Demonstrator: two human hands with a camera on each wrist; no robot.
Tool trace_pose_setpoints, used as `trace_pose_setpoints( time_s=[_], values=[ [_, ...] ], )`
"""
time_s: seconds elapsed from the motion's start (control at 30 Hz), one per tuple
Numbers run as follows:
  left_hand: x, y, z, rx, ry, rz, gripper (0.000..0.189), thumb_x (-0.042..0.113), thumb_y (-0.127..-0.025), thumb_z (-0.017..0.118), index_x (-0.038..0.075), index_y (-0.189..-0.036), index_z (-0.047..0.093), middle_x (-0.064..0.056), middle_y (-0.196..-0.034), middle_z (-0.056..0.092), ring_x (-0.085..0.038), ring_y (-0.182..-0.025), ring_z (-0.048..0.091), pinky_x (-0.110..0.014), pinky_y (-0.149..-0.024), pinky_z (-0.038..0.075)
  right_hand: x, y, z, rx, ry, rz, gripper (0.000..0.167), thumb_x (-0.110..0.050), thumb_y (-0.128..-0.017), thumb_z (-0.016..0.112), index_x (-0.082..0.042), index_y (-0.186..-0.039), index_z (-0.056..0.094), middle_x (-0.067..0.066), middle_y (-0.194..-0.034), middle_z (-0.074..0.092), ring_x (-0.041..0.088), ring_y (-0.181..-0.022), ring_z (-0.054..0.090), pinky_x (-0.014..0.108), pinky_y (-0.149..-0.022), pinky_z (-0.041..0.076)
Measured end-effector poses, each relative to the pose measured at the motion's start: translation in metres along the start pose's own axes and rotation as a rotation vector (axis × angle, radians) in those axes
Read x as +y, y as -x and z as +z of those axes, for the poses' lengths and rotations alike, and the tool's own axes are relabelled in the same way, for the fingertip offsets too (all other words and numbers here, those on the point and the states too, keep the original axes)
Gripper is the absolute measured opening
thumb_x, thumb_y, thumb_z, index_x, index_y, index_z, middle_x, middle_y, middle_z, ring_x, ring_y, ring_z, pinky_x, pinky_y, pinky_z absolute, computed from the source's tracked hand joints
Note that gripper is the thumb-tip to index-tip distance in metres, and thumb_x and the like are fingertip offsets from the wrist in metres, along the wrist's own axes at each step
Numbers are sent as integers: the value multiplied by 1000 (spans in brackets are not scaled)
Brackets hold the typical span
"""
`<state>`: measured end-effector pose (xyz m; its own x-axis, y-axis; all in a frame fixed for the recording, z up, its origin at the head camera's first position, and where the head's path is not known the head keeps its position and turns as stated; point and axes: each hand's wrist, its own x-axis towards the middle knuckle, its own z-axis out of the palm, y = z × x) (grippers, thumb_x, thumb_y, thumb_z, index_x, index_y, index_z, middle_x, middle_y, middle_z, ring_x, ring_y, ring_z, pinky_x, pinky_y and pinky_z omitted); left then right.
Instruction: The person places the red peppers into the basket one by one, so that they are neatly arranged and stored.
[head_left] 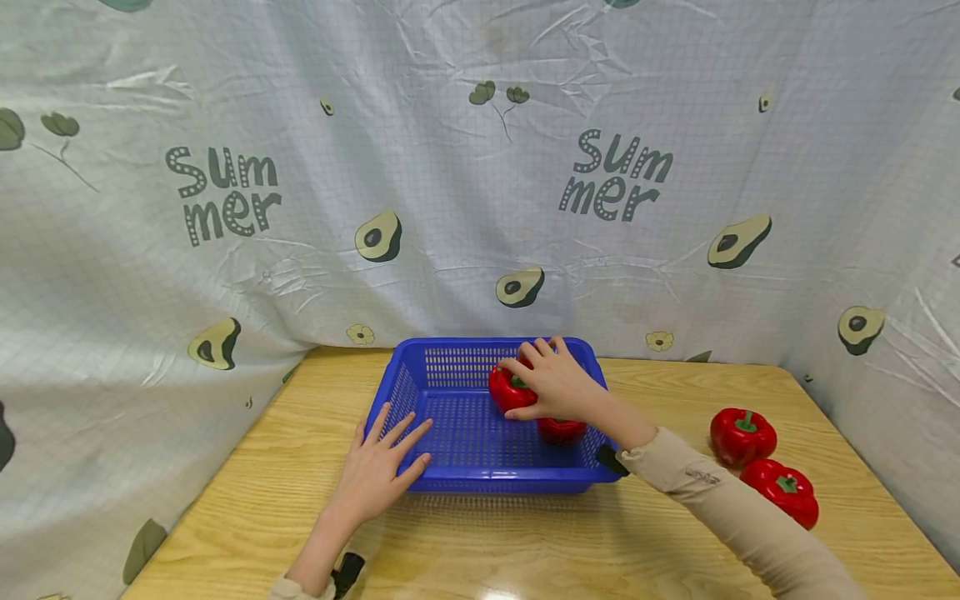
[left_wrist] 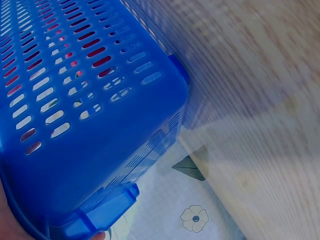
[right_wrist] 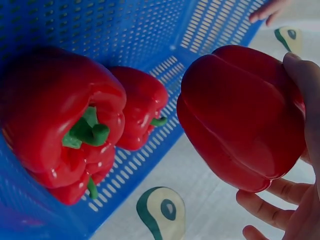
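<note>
My right hand (head_left: 558,385) grips a red bell pepper (right_wrist: 240,120) between thumb and fingers, over the right part of a blue plastic basket (head_left: 468,433). In the right wrist view three more red bell peppers lie inside the basket; the nearest pepper (right_wrist: 65,110) shows its green stem. From the head view, my right hand and forearm partly hide these. My left hand (head_left: 367,479) rests at the basket's left rim near the front corner, fingers spread and fairly straight. The left wrist view shows mostly the basket's slotted wall (left_wrist: 90,125).
Two red bell peppers, a rear one (head_left: 742,436) and a front one (head_left: 783,492), sit on the wooden table (head_left: 525,542) right of the basket, near my right forearm. A printed curtain (head_left: 465,192) hangs behind the table and along its sides.
</note>
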<state>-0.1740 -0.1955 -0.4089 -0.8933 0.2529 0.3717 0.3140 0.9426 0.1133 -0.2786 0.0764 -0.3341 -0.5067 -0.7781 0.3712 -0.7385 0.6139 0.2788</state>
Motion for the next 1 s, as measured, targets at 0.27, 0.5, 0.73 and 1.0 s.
trace_pose_setpoints(
  time_s=[0.27,0.5,0.73,1.0],
  values=[
    [0,1,0,-2,-3,0,47,46,-87,47,30,-131,45,-5,-134,48,-37,-134,23,-62,-103,19,-4,-8,10,-84,31,14,70,-68,-73,50,-17,-120,51,6,-99,51,23,-92,47,45,-83,36],
    [1,1,2,27,4,10,46,45,-87,49,27,-129,49,-6,-132,50,-38,-133,25,-63,-101,21,-3,-13,16,-156,70,-25,70,-70,-74,46,-17,-119,49,7,-103,52,24,-95,47,45,-84,37],
    [0,1,3,35,2,14,46,45,-86,49,28,-129,49,-6,-132,50,-38,-132,26,-63,-101,21,-1,-17,23,-244,58,-38,72,-70,-74,47,-15,-121,48,9,-109,54,26,-100,50,46,-87,36],
    [-1,0,3,51,-7,22,46,45,-86,49,29,-130,48,-6,-131,51,-39,-132,26,-63,-101,20,0,-19,32,-259,73,-72,74,-71,-71,49,-14,-118,49,11,-108,54,28,-96,51,47,-85,38]
  ],
)
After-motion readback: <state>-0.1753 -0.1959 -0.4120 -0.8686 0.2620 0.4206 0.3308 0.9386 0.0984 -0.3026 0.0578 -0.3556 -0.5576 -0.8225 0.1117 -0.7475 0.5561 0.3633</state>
